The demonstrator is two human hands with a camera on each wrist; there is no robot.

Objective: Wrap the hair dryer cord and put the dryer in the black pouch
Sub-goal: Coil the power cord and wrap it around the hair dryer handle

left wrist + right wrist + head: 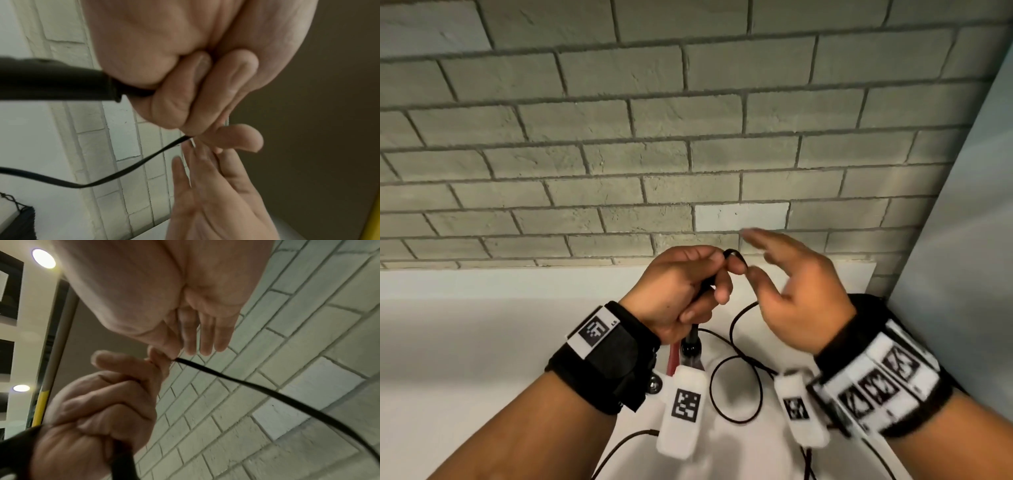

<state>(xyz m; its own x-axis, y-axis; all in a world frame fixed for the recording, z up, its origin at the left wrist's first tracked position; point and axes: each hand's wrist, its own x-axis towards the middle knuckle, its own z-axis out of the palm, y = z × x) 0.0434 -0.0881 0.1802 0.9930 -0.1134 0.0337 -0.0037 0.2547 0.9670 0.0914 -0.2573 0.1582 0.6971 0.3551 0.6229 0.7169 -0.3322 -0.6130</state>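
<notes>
Grey brick wall (619,144) stood behind my grip, white counter (465,325) below | left hand (681,291) curled round dryer handle (51,81), cord (736,390) looping beneath it | right hand (801,294) beside it, thumb and forefinger pinching cord, other fingers straight.

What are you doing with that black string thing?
It's the hair dryer's cord. The left hand grips the dryer's black handle and pins the cord near its top. The right hand pinches the cord between thumb and forefinger, its other fingers straight. Most of the cord lies in loose loops on the white counter, not yet wrapped. A corner of the black pouch shows nearby.
</notes>
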